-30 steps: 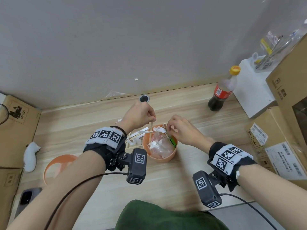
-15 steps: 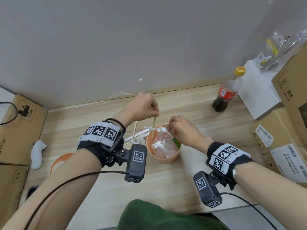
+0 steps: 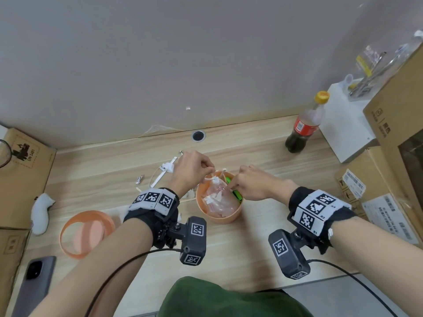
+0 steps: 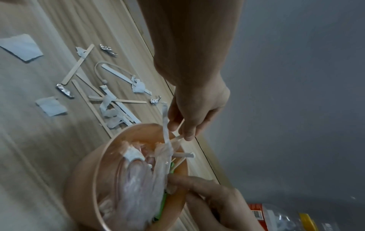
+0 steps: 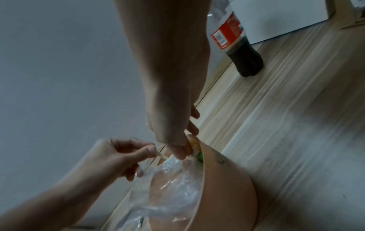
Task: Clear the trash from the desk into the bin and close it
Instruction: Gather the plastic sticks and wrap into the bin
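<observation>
Two hands were held over the small orange bin (image 3: pixel 219 216), which stood on the bench (image 3: pixel 263 179) directly in front of the person. A thin wooden stick with a white paper strip (image 4: pixel 165 123) was pinched between the thumb and fingers of the left hand (image 3: pixel 191 171) at the far rim. The fingers of the right hand (image 3: pixel 254 184) were curled down inside the bin, pinching at the clear plastic wrap (image 3: pixel 219 197) beside a green item (image 3: pixel 237 194); exactly what was gripped could not be made out.

The trash was judged to be very light. The sticks were stiff and best taken by fingertip at mid-length; the paper and plastic were soft, crushable and inclined to spring back out, so pressing down would be needed before closing.

Left on the bench beyond the left wrist, in the left wrist view, at least four wooden sticks (image 4: pixel 77 67) were counted, three foil scraps (image 4: pixel 107 49), two flat paper pieces (image 4: pixel 21 46), one plastic loop and several torn strips.

One orange lid (image 3: pixel 85 234) lay apart to the left. One cola bottle (image 3: pixel 305 126) and one phone (image 3: pixel 34 284) were also seen.
</observation>
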### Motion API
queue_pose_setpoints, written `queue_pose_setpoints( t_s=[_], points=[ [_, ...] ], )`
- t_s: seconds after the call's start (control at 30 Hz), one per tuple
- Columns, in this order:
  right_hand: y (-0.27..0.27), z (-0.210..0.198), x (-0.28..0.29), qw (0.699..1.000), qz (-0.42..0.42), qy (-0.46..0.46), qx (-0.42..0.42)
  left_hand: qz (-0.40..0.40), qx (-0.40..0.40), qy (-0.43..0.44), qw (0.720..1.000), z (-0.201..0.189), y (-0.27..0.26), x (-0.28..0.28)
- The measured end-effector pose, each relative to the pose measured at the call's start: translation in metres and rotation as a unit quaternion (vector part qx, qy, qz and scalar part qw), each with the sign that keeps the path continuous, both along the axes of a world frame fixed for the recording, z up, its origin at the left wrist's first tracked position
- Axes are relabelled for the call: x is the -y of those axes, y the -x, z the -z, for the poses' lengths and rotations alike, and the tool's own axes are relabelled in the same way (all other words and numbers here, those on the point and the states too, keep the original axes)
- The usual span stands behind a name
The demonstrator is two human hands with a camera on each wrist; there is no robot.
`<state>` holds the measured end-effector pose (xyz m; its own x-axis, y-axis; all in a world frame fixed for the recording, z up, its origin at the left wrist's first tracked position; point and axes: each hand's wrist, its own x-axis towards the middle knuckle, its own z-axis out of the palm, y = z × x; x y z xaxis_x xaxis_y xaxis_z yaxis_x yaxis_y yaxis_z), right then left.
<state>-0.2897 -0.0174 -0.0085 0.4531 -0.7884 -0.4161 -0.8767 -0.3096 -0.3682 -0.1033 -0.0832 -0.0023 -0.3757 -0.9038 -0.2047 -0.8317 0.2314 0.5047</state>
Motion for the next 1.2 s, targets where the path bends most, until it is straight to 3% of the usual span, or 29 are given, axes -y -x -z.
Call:
queue_pose_setpoints(
  t_s=[0.1, 0.2, 0.33, 0.47, 0.57, 0.77, 0.87, 1.0, 1.1, 1.2],
  points=[
    [0.01, 0.004, -0.001, 0.987, 0.101, -0.005, 0.123, 0.007, -0.008, -0.015, 1.0, 0.003, 0.001, 0.001],
    [0.017, 0.015, -0.003, 0.965, 0.174, 0.041, 0.191, 0.019, -0.025, -0.011, 0.999, -0.005, -0.002, 0.003],
    [0.019, 0.024, -0.007, 0.952, 0.228, 0.03, 0.203, 0.01, 0.009, -0.071, 0.997, -0.007, -0.021, 0.005],
    [0.015, 0.028, -0.011, 0.953, 0.231, -0.003, 0.196, 0.029, 0.03, -0.087, 0.995, -0.001, -0.035, 0.001],
    [0.015, 0.03, -0.011, 0.947, 0.249, 0.001, 0.205, 0.105, 0.013, -0.093, 0.99, -0.006, -0.027, -0.009],
    [0.01, 0.031, -0.011, 0.944, 0.25, -0.008, 0.214, 0.175, 0.196, -0.006, 0.965, 0.001, -0.004, -0.029],
    [0.011, 0.035, -0.012, 0.947, 0.245, -0.016, 0.205, 0.215, 0.244, -0.024, 0.945, 0.002, 0.003, -0.033],
    [0.009, 0.037, -0.009, 0.94, 0.276, 0.015, 0.202, 0.213, 0.122, -0.086, 0.966, -0.005, -0.015, -0.026],
    [0.002, 0.037, -0.005, 0.93, 0.307, 0.006, 0.201, 0.097, 0.01, -0.117, 0.988, -0.01, -0.041, -0.021],
    [-0.005, 0.039, -0.004, 0.934, 0.313, -0.019, 0.17, -0.029, -0.017, -0.08, 0.996, 0.002, -0.074, -0.015]
  ],
)
